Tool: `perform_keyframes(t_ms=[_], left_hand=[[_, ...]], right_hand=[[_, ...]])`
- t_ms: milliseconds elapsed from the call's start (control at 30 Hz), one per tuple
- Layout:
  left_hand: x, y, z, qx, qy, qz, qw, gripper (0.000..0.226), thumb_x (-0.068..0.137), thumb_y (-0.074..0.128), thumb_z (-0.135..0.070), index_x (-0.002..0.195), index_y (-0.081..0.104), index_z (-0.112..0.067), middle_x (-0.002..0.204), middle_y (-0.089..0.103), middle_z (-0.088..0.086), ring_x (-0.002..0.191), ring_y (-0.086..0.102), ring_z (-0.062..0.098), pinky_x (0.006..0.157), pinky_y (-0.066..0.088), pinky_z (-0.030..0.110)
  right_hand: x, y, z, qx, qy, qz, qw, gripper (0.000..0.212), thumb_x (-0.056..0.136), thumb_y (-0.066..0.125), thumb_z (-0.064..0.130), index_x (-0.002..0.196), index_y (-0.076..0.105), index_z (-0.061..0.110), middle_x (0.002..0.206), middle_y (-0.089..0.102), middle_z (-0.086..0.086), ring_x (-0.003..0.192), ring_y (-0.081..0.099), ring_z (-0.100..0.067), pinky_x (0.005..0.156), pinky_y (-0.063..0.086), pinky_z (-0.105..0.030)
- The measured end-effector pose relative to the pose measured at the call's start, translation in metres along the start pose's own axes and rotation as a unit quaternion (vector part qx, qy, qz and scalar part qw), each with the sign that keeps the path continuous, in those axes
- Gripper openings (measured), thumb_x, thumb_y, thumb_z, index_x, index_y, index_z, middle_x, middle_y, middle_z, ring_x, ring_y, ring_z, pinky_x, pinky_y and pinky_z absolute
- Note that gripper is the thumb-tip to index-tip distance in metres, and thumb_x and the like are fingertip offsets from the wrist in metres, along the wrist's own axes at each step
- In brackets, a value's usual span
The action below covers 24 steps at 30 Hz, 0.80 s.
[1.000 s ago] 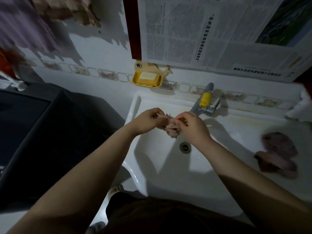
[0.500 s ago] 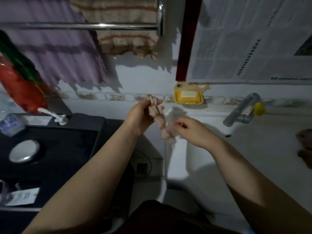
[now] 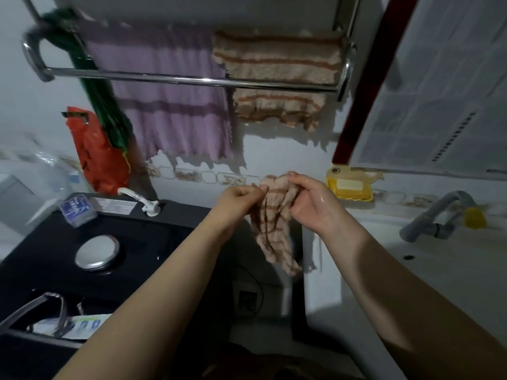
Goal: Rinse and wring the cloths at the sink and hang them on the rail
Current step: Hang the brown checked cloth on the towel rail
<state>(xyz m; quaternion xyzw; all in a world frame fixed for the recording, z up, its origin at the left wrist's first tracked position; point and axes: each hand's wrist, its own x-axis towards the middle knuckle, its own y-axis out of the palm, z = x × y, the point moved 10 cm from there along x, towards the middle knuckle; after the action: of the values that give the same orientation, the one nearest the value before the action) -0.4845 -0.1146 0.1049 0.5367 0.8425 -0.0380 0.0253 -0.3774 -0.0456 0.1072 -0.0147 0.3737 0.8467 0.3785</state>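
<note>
A small beige cloth with brown stripes (image 3: pixel 274 229) hangs between my hands, left of the white sink (image 3: pixel 452 270). My left hand (image 3: pixel 241 198) pinches its top left corner. My wet right hand (image 3: pixel 312 201) grips its top right edge. Above them runs a chrome rail (image 3: pixel 192 79). A purple cloth (image 3: pixel 175 111) and a beige striped cloth (image 3: pixel 277 78) hang behind that rail.
A grey tap with a yellow handle (image 3: pixel 444 218) stands at the sink's back. A yellow soap dish (image 3: pixel 349 187) is fixed to the wall. A black appliance (image 3: pixel 82 256) sits to the left. A red bag (image 3: pixel 101 154) hangs by the rail's left end.
My view has turned left and up from the sink basin to the rail. Both hands carried the wrung cloth left out of the basin and have spread it partly open.
</note>
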Motion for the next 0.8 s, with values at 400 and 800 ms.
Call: perform_keyframes(t_ms=[400,800], left_hand=[[0.015,-0.024,-0.005,-0.141,-0.013,-0.036,0.989,0.014,0.088,0.063,-0.015,0.102,0.064,-0.014,0.095,0.071,0.005,0.093,0.066,0.023,0.075,0.053,0.032],[0.002,-0.005,-0.111,0.099,0.142,0.073,0.982,0.025,0.091,0.062,-0.030,0.098,0.067,-0.007,0.096,0.071,0.006,0.091,0.068,0.017,0.082,0.052,0.026]], right_hand=[[-0.021,0.024,0.038,-0.453,-0.126,-0.030,0.882,0.052,0.089,0.046,-0.009,0.130,0.051,0.022,0.081,0.067,-0.002,0.065,0.067,-0.007,0.058,0.051,-0.020],[-0.016,0.023,0.059,-0.181,-0.115,-0.001,0.977,0.025,0.089,0.059,0.020,0.107,0.065,0.003,0.097,0.072,-0.012,0.093,0.068,-0.024,0.080,0.055,-0.032]])
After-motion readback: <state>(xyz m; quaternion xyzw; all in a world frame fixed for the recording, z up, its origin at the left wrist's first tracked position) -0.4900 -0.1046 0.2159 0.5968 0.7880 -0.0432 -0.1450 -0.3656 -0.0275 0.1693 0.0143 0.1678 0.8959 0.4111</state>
